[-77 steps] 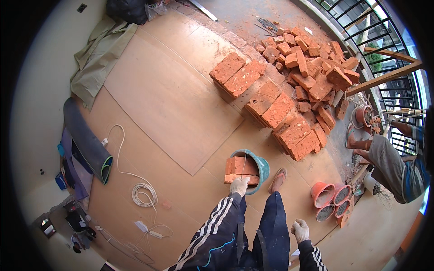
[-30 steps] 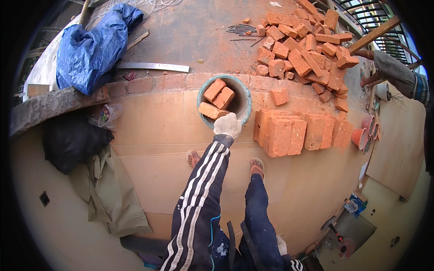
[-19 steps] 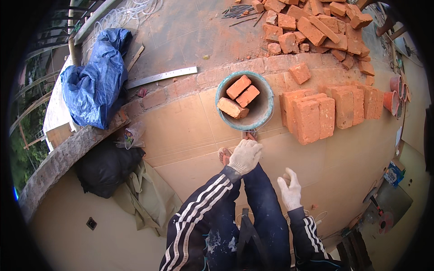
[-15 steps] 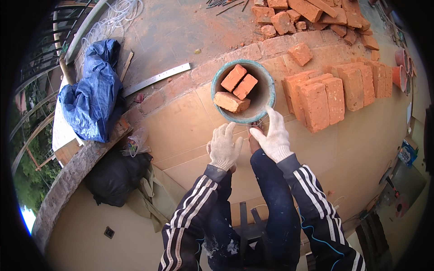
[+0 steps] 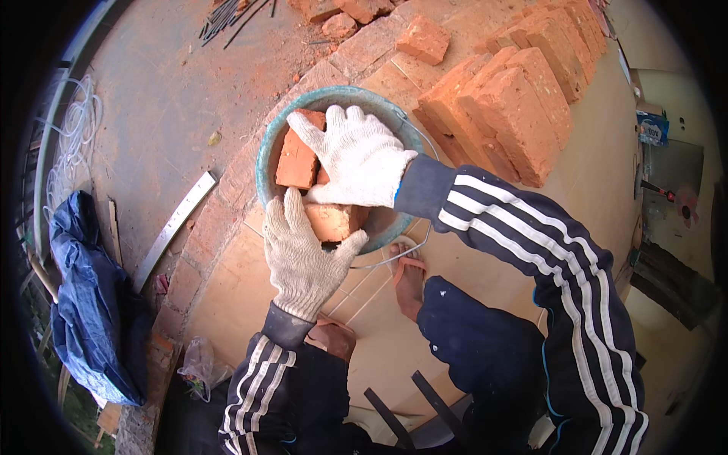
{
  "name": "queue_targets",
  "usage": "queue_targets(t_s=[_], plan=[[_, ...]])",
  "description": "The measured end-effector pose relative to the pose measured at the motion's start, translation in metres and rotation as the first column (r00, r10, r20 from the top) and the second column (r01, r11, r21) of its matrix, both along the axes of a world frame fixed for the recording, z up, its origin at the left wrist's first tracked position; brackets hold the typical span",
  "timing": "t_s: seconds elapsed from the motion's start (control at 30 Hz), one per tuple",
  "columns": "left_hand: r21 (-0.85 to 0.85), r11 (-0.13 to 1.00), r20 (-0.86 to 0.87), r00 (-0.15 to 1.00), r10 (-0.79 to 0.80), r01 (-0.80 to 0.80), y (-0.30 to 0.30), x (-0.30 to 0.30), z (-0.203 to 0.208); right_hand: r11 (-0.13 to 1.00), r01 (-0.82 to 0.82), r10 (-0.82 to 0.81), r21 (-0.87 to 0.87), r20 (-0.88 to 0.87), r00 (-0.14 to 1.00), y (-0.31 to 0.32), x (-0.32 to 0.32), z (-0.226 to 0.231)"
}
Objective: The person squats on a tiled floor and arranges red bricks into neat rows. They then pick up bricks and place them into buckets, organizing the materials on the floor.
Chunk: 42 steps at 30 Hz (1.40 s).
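Observation:
In front of me a teal bucket [image 5: 265, 144] with a wire handle holds red bricks. One red brick [image 5: 297, 161] leans at its left side, and a paler orange brick [image 5: 332, 221] lies nearest me. Another brick is mostly covered by my gloves. My right hand [image 5: 360, 159], in a white knit glove, reaches over the bricks with fingers spread, its index finger against the red brick. My left hand [image 5: 305, 258], gloved too, is at the near-left rim, fingers stretched toward the bricks and thumb apart beside the paler brick. Neither hand visibly grips a brick.
Upright bricks [image 5: 508, 114] stand in rows to the right, with a single brick [image 5: 423, 39] beyond the bucket. A metal straightedge [image 5: 176, 227] and a blue tarp [image 5: 95, 303] lie left. My sandalled foot [image 5: 409, 284] is just below the bucket.
Both hands have moved from the near rim into the bucket area, the right one over the bricks. My view has come closer and turned, so the bucket looks larger and further left.

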<state>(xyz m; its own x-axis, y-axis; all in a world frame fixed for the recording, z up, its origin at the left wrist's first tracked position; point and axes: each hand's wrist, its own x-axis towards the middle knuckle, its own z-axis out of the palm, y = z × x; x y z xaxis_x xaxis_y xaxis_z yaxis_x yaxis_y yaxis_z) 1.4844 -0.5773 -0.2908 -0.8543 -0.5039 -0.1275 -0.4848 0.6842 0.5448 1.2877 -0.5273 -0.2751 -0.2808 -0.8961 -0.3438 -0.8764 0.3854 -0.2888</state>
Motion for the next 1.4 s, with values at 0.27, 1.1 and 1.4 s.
queue_targets(t_s=[0.27, 1.1, 1.4], plan=[[-0.006, 0.995, -0.128, 0.987, -0.097, 0.097, -0.014, -0.007, -0.006, 0.967, -0.217, 0.227, -0.136, 0.065, 0.972, 0.013, -0.053, 0.000], [0.146, 0.985, -0.359, 0.933, -0.033, 0.091, -0.097, -0.002, -0.037, -0.137, 0.901, -0.437, -0.412, 0.841, 0.319, 0.317, 0.079, 0.071], [0.787, 0.609, -0.051, 0.994, -0.101, 0.103, -0.128, 0.016, -0.097, -0.135, 0.901, -0.738, -0.412, 0.649, 0.186, 0.395, 0.117, -0.091]])
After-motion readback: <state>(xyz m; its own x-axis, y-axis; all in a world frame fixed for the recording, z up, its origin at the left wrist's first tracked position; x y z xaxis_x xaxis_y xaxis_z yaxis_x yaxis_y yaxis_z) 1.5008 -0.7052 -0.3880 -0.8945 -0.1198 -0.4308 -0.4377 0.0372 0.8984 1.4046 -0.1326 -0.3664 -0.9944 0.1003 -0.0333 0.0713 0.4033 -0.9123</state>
